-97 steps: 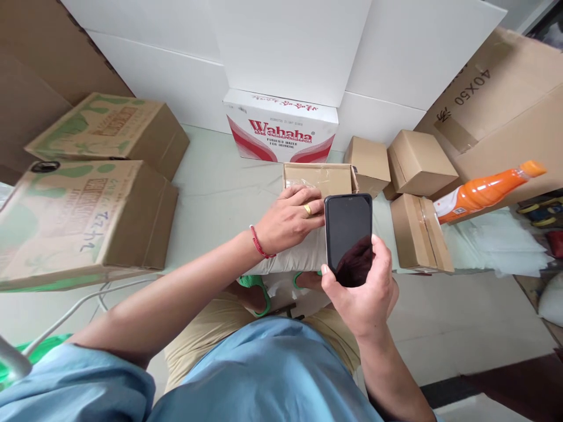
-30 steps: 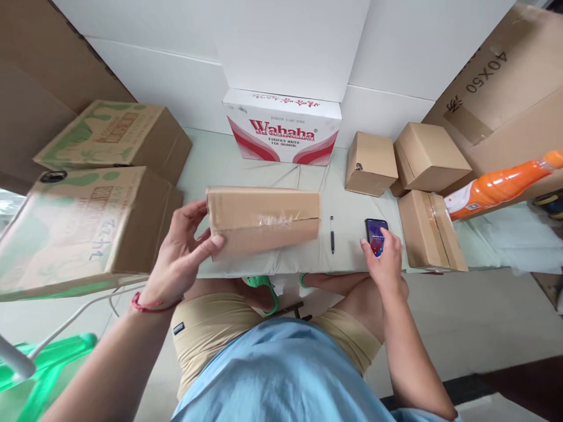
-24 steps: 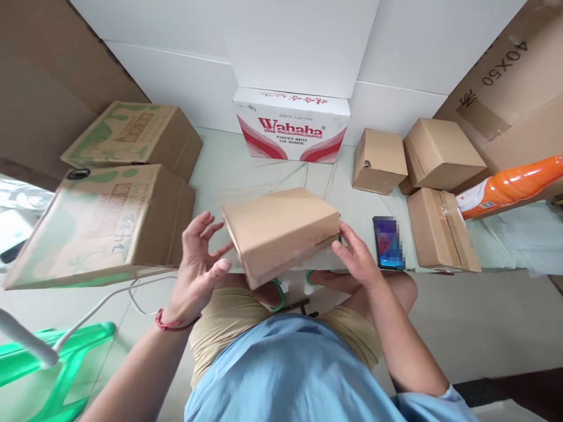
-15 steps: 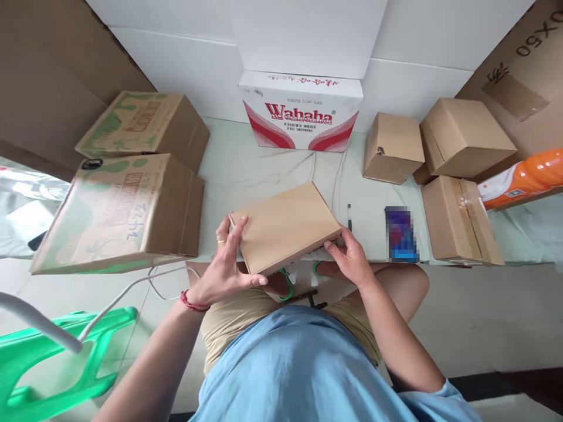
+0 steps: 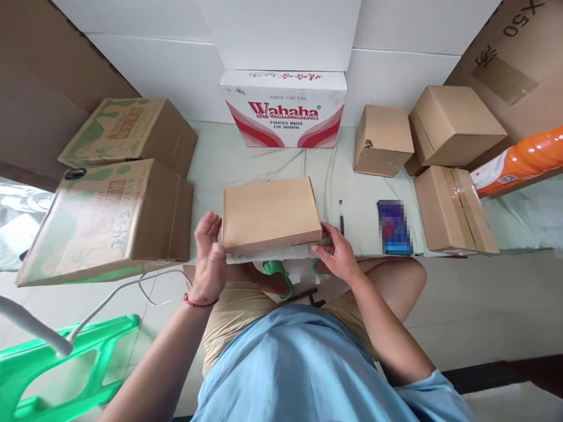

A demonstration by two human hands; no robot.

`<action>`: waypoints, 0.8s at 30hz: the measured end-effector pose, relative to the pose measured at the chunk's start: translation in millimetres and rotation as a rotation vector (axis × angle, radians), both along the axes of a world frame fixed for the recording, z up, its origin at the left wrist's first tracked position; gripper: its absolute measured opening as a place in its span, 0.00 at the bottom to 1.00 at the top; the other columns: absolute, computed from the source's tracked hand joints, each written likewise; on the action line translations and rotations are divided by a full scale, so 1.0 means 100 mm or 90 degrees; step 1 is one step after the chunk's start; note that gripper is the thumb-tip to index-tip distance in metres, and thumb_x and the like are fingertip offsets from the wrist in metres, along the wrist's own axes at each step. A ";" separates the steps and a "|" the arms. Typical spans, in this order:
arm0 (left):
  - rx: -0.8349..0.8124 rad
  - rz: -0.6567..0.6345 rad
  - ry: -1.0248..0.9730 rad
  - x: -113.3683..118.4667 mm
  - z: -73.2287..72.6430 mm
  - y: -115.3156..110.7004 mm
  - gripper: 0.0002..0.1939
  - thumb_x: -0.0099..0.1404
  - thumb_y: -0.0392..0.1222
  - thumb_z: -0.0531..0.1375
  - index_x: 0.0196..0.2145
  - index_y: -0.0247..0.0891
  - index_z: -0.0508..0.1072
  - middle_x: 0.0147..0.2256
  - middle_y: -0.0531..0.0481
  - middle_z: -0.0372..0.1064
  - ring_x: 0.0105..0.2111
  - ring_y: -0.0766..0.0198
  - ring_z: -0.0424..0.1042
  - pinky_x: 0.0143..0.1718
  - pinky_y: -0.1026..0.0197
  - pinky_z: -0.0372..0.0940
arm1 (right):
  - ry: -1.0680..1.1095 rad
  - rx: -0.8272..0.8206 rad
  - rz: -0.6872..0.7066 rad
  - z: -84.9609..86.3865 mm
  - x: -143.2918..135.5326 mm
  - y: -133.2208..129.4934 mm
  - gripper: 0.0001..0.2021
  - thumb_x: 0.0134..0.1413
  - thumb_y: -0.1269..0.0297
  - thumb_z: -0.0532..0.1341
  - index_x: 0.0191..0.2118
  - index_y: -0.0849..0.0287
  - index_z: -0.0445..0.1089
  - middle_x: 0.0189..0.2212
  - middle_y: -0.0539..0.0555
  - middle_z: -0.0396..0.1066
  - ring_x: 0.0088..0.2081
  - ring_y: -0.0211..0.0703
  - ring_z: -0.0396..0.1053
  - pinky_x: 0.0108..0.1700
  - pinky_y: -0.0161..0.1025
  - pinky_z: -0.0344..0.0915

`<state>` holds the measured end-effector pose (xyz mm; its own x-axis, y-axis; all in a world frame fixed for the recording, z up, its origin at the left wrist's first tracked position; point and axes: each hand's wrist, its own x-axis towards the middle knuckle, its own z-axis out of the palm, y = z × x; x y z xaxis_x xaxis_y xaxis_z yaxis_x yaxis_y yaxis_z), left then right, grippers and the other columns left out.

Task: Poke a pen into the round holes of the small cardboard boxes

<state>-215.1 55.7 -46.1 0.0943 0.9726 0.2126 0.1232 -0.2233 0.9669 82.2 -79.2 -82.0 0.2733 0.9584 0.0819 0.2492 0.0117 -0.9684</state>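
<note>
A flat brown cardboard box (image 5: 270, 212) lies at the front edge of the cloth-covered table, its long side facing my body. Beside its left end, my left hand (image 5: 210, 255) is raised on edge with the thumb apart from the fingers, gripping nothing. At the box's front right corner, my right hand (image 5: 336, 252) holds on, with the thumb in front and the fingers around the right side. A dark pen (image 5: 341, 218) rests to the right of the box. Farther right lies a pixelated blue and purple item (image 5: 394, 227).
Behind stands a white and red Wahaha carton (image 5: 285, 111). Two printed cartons (image 5: 162, 214) are on the left. Several brown boxes (image 5: 383, 140) and an orange-wrapped object (image 5: 523, 161) are on the right. A white cable (image 5: 114, 296) hangs above a green stool (image 5: 99, 351).
The box has turned until its front edge runs nearly parallel to the table edge. My left hand has let go of its left end and turned upright. The view has shifted slightly.
</note>
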 end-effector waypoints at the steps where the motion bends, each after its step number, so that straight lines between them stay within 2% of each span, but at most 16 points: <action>1: -0.062 0.056 -0.093 0.05 0.03 0.09 0.43 0.62 0.75 0.64 0.67 0.53 0.67 0.68 0.43 0.63 0.73 0.45 0.61 0.69 0.44 0.67 | -0.011 0.004 0.001 0.00 0.00 0.00 0.33 0.67 0.42 0.65 0.68 0.54 0.66 0.61 0.67 0.70 0.58 0.55 0.76 0.49 0.50 0.84; 3: -0.212 0.137 -0.204 0.18 0.09 0.25 0.41 0.61 0.79 0.62 0.59 0.48 0.72 0.63 0.42 0.70 0.71 0.45 0.65 0.66 0.46 0.70 | -0.042 0.012 0.007 0.02 0.00 0.01 0.28 0.69 0.43 0.63 0.66 0.55 0.69 0.58 0.66 0.72 0.56 0.54 0.76 0.49 0.49 0.84; 4: -0.270 0.139 -0.213 0.24 0.12 0.31 0.40 0.60 0.79 0.62 0.54 0.44 0.75 0.58 0.40 0.74 0.68 0.43 0.68 0.63 0.45 0.73 | -0.059 0.015 0.012 0.03 -0.01 0.01 0.26 0.71 0.44 0.62 0.64 0.55 0.71 0.57 0.66 0.73 0.56 0.54 0.76 0.49 0.50 0.84; 6: -0.347 0.095 -0.193 0.36 0.18 0.34 0.36 0.57 0.75 0.66 0.46 0.39 0.77 0.48 0.38 0.79 0.61 0.39 0.76 0.57 0.44 0.78 | -0.089 0.017 0.014 0.04 -0.01 0.01 0.24 0.72 0.45 0.60 0.64 0.54 0.72 0.57 0.66 0.73 0.57 0.56 0.76 0.50 0.51 0.84; 7: -0.367 0.057 -0.174 0.40 0.21 0.31 0.33 0.57 0.71 0.69 0.45 0.39 0.77 0.45 0.38 0.80 0.58 0.38 0.78 0.56 0.44 0.79 | -0.096 0.015 0.010 0.04 0.00 0.00 0.25 0.72 0.45 0.60 0.65 0.54 0.72 0.59 0.66 0.73 0.58 0.56 0.75 0.51 0.51 0.83; 9: -0.394 -0.006 -0.142 0.44 0.29 0.18 0.30 0.58 0.63 0.72 0.48 0.39 0.77 0.45 0.40 0.81 0.56 0.40 0.80 0.56 0.44 0.79 | -0.073 0.013 0.002 0.03 0.02 -0.01 0.26 0.72 0.44 0.60 0.67 0.52 0.71 0.62 0.66 0.71 0.60 0.57 0.74 0.54 0.53 0.82; 13: -0.403 -0.102 -0.099 0.36 0.49 -0.08 0.35 0.59 0.57 0.71 0.61 0.46 0.74 0.58 0.43 0.79 0.58 0.41 0.79 0.55 0.44 0.80 | 0.013 0.024 0.011 0.01 0.08 -0.04 0.27 0.71 0.43 0.61 0.66 0.51 0.71 0.64 0.64 0.69 0.64 0.56 0.73 0.58 0.52 0.80; 15: -0.430 -0.093 -0.087 0.33 0.58 -0.13 0.37 0.56 0.55 0.70 0.63 0.48 0.73 0.59 0.43 0.78 0.58 0.39 0.79 0.52 0.43 0.82 | 0.008 0.020 0.015 0.01 0.08 -0.03 0.27 0.71 0.43 0.61 0.67 0.51 0.70 0.65 0.64 0.68 0.64 0.56 0.72 0.57 0.52 0.81; 17: -0.461 -0.026 -0.104 0.34 0.65 -0.13 0.37 0.54 0.53 0.70 0.61 0.46 0.75 0.58 0.43 0.79 0.59 0.36 0.77 0.50 0.40 0.82 | -0.025 0.015 0.024 0.01 0.05 -0.03 0.29 0.71 0.45 0.61 0.70 0.51 0.67 0.66 0.65 0.67 0.63 0.56 0.72 0.54 0.51 0.82; 20: -0.440 0.037 -0.188 0.41 0.79 -0.08 0.33 0.54 0.54 0.69 0.58 0.47 0.77 0.56 0.44 0.79 0.64 0.33 0.72 0.48 0.37 0.83 | -0.119 0.013 0.031 -0.01 -0.03 -0.02 0.30 0.71 0.48 0.61 0.71 0.52 0.65 0.66 0.66 0.67 0.62 0.57 0.72 0.53 0.54 0.83; 24: -0.234 -0.038 -0.288 0.49 1.06 0.09 0.29 0.58 0.62 0.64 0.54 0.49 0.75 0.61 0.48 0.75 0.70 0.39 0.64 0.41 0.48 0.82 | -0.229 0.013 0.022 -0.05 -0.09 -0.01 0.21 0.71 0.55 0.59 0.64 0.56 0.71 0.61 0.67 0.72 0.59 0.59 0.74 0.60 0.62 0.77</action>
